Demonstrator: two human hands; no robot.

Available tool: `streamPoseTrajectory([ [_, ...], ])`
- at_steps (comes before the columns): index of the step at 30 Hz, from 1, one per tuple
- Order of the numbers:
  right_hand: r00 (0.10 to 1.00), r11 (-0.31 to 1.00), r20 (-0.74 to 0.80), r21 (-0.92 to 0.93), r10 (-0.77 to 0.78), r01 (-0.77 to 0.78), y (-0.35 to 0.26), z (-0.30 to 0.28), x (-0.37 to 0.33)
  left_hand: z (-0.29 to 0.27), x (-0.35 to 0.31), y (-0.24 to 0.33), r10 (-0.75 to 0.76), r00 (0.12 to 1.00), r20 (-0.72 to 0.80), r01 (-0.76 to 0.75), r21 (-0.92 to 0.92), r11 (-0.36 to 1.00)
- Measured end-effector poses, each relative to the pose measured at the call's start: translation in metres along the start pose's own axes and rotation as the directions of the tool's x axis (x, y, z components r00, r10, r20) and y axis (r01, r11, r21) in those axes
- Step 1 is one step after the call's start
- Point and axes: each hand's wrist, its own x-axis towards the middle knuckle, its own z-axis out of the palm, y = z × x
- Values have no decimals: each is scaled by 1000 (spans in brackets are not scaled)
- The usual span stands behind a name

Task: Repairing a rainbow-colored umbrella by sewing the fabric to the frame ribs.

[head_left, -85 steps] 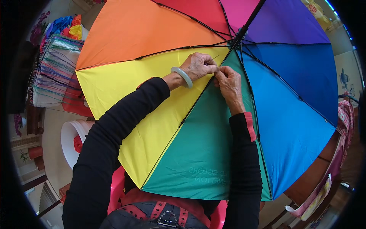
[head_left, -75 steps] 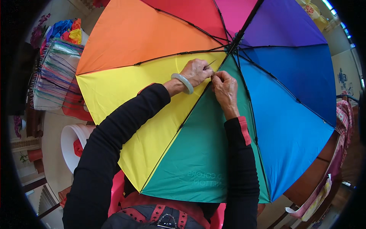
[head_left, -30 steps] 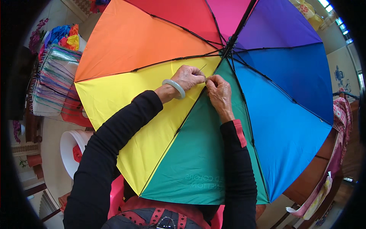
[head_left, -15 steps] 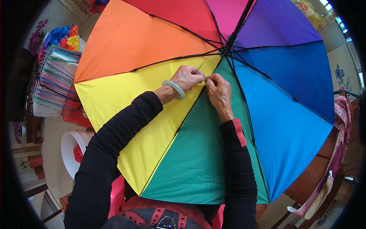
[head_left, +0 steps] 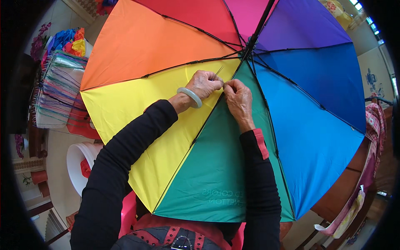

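An opened rainbow umbrella (head_left: 166, 108) fills the middle of the view, inner side toward me, with its black shaft (head_left: 260, 25) rising at the top. My left hand (head_left: 203, 85), a pale bangle (head_left: 189, 96) at its wrist, is closed in a pinch over the yellow panel. From its fingers sticks a thin, pointed metal tool (head_left: 218, 71); its kind is unclear. Right beside it, my right hand (head_left: 239, 98) pinches with thumb and forefinger at the black rib (head_left: 207, 121) between the yellow and green panels. What lies between those fingertips is too small to make out.
A white bucket (head_left: 74, 164) with something red inside stands at left. Above it, colourful threads (head_left: 58, 89) hang over a white box beside bunched bright cloth (head_left: 77, 43). A brown wooden table (head_left: 343, 183) and a pink checked cloth (head_left: 373, 129) are at right.
Both hands keep nearly the same pinched position at the rib. The umbrella has shifted very slightly, and the tip of the metal tool has turned a little.
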Motion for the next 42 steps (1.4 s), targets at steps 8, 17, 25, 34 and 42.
streamPoseTrajectory([
  [8,995,994,-39,-60,-93,90,-3,2,-3,0,4,-9,53,998,-39,-49,94,994],
  [17,977,959,-48,-207,-208,194,-11,-4,-5,-4,4,-11,109,994,-1,-107,186,977],
  [25,971,961,37,-135,-238,241,-11,-7,1,-8,5,-11,162,986,41,-167,270,948],
  [34,985,978,22,-115,-171,172,-10,0,-2,-11,2,-8,155,986,57,-166,325,931],
  [42,989,987,-14,-69,-147,146,-2,4,-1,-30,-8,4,50,984,173,-121,428,896],
])
